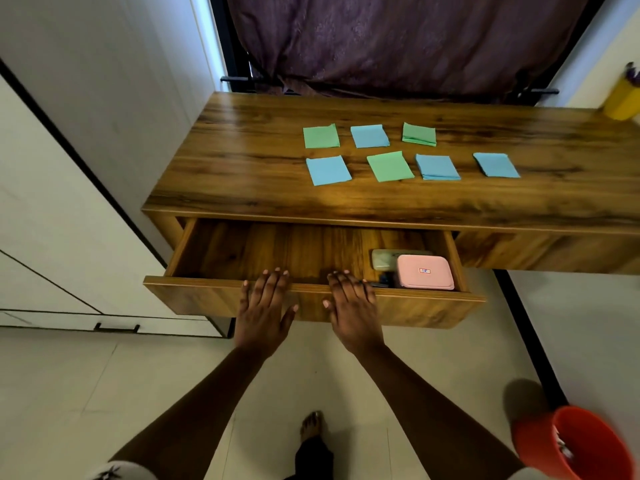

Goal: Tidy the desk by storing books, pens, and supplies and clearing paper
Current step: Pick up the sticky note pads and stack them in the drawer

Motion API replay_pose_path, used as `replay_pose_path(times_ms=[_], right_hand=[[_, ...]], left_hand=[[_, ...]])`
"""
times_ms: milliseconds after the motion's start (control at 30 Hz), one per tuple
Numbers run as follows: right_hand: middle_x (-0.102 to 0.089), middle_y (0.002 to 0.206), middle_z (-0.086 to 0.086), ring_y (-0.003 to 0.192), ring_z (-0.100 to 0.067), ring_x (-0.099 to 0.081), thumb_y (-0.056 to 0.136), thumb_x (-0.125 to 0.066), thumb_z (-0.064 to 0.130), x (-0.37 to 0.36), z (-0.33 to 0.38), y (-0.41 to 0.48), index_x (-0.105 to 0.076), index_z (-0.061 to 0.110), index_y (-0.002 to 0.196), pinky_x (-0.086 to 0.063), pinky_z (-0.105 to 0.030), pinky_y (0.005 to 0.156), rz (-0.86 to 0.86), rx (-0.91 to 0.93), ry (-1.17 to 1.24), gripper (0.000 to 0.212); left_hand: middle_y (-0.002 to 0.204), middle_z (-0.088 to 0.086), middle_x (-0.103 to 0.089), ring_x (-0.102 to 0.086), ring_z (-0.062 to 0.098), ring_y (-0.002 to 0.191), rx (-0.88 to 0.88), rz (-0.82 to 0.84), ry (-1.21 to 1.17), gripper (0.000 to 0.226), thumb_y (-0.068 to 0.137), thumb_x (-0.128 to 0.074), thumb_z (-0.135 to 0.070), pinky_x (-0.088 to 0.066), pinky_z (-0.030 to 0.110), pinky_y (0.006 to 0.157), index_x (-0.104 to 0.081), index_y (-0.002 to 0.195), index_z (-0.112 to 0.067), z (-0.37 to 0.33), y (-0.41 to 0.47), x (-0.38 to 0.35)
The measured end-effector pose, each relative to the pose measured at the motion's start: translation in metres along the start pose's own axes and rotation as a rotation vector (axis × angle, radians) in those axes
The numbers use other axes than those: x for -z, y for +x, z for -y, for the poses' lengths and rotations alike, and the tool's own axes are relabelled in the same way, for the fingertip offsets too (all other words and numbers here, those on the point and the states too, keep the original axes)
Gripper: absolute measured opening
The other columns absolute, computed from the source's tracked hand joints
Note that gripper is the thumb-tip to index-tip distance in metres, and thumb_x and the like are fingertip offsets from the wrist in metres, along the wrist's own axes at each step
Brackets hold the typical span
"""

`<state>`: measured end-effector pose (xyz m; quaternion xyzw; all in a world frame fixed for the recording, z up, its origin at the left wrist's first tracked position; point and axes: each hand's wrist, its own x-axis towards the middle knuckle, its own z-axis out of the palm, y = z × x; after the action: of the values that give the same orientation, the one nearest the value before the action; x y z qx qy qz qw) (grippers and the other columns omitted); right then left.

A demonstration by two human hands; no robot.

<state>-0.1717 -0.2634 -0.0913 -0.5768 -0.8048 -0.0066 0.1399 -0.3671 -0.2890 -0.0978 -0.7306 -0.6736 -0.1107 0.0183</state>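
Our left hand (265, 306) and right hand (353, 310) rest flat on the drawer front (194, 296); shoving it shut might pinch our seemingly overhanging fingertips (277, 271).

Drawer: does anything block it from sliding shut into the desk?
Nothing visible does. The drawer is open, with the left hand and right hand flat on its front panel. The pink case and green case lie inside at its right end, seemingly below the rim, though their height is hard to judge.

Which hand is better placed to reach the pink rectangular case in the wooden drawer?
Probably right: the right hand rests on the wooden drawer beside the pink rectangular case; left hand sits farther.
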Motion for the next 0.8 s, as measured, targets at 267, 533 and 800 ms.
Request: replay_pose_path(times_ms=[267,533,800], right_hand=[[-0.055,0.133,-0.002,0.13,-0.021,-0.046,0.093,-0.029,0.042,0.015,0.026,-0.072,-0.05,0.017,0.133,-0.033,-0.043,0.108,-0.012,-0.01,-0.013,0.052],[-0.052,0.136,-0.003,0.132,-0.022,-0.043,0.091,-0.028,0.043,0.025,0.039,-0.115,-0.046,0.017,0.136,-0.029,-0.044,0.111,0.061,-0.019,-0.013,0.055],[-0.051,0.138,-0.002,0.132,-0.022,-0.043,0.091,-0.047,0.042,0.031,0.047,-0.139,-0.045,0.017,0.137,-0.027,-0.043,0.111,0.091,-0.027,-0.005,0.052]], left_hand=[[0.148,0.009,-0.04,-0.033,0.026,0.139,0.009,-0.021,-0.006,0.064,0.093,-0.035,-0.051,-0.017,0.047,0.114,-0.035,0.145,-0.014,-0.011,-0.076,0.007],[0.151,0.009,-0.035,-0.027,0.026,0.142,0.02,0.023,-0.029,0.066,0.093,-0.032,-0.053,-0.02,0.051,0.114,-0.028,0.147,-0.016,-0.018,-0.121,0.019],[0.153,0.008,-0.032,-0.024,0.025,0.143,0.042,0.074,-0.031,0.068,0.093,-0.032,-0.055,-0.016,0.049,0.115,-0.024,0.149,-0.017,-0.021,-0.145,0.025]])
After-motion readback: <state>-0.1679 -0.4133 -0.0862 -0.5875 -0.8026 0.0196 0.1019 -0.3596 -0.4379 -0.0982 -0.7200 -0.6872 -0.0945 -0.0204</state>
